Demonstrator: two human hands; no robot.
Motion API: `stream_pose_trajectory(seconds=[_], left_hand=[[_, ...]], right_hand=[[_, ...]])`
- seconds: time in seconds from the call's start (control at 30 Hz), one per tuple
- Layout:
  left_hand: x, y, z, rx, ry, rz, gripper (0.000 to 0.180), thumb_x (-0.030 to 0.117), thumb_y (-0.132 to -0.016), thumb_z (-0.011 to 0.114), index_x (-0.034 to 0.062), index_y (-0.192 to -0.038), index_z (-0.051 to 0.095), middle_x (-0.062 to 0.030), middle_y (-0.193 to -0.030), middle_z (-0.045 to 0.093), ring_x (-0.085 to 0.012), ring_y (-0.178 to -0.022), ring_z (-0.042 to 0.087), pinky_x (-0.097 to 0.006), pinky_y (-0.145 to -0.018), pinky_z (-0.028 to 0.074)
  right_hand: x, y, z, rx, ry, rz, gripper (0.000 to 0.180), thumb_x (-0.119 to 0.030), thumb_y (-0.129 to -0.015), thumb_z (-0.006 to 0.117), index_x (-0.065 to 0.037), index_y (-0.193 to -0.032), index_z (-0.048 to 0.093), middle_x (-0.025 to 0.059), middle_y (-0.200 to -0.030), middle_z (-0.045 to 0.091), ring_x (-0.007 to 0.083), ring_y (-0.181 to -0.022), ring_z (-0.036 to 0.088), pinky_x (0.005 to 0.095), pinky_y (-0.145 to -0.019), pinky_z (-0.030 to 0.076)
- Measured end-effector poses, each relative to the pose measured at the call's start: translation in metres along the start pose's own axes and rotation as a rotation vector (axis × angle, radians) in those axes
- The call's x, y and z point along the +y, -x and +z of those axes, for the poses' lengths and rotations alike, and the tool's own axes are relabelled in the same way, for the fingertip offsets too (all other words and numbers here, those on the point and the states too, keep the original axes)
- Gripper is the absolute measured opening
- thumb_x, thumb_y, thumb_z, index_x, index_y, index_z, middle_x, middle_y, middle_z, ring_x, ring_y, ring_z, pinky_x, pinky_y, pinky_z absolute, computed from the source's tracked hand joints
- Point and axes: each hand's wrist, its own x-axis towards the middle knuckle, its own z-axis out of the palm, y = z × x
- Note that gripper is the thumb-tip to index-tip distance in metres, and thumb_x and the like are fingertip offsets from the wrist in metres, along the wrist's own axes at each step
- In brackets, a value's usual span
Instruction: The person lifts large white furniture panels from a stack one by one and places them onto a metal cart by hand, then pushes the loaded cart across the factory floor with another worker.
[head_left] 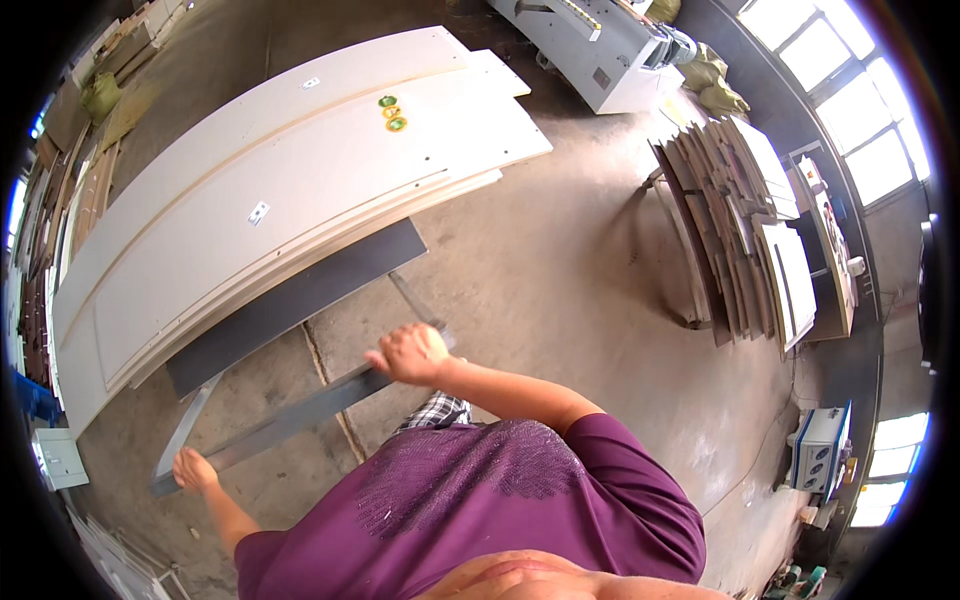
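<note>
Long, thin grey panel strip (300,412) — left hand (192,468) and right hand (412,354) each grip it closed.

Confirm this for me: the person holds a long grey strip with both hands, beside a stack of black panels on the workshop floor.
Not quite. The head view shows the stack of panels is white or cream, not black; only one dark board lies under its near edge. The rest stands: the left hand and right hand both grip the long grey strip.
</note>
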Motion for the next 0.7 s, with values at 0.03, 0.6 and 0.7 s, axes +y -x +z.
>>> stream_pose_trajectory(seconds=[0.03, 0.6, 0.7], left_hand=[[0.020, 0.007, -0.011, -0.001, 0.028, -0.245, 0.050, 0.045, -0.095, 0.042, 0.0034, -0.116, 0.059, -0.0165, -0.122, 0.058, -0.0321, -0.114, 0.053, -0.045, -0.096, 0.041], [0.596, 0.177, -0.245, -0.058, 1.417, -1.517, 0.071, 0.028, -0.081, 0.070, -0.0151, -0.128, 0.038, -0.0245, -0.118, 0.054, -0.0345, -0.100, 0.059, -0.044, -0.082, 0.050], [0.598, 0.183, -0.238, 0.065, 1.200, -1.479, 0.068, 0.030, -0.082, 0.068, -0.0142, -0.126, 0.041, -0.0252, -0.117, 0.054, -0.0342, -0.098, 0.060, -0.043, -0.075, 0.051]], right_hand=[[0.009, 0.008, -0.010, -0.019, -0.100, -0.095, 0.051, -0.049, -0.096, 0.040, -0.005, -0.084, 0.064, 0.0153, -0.088, 0.066, 0.0313, -0.086, 0.064, 0.0430, -0.073, 0.050], [0.552, 0.190, -0.122, -0.108, -0.697, 0.634, 0.039, -0.037, -0.101, 0.045, 0.000, -0.095, 0.057, 0.0103, -0.081, 0.066, 0.0175, -0.074, 0.065, 0.0332, -0.070, 0.052], [0.599, 0.201, -0.146, -0.276, -0.619, 0.573, 0.046, -0.042, -0.100, 0.042, 0.000, -0.092, 0.058, 0.0112, -0.077, 0.065, 0.0214, -0.072, 0.065, 0.0357, -0.072, 0.052]])
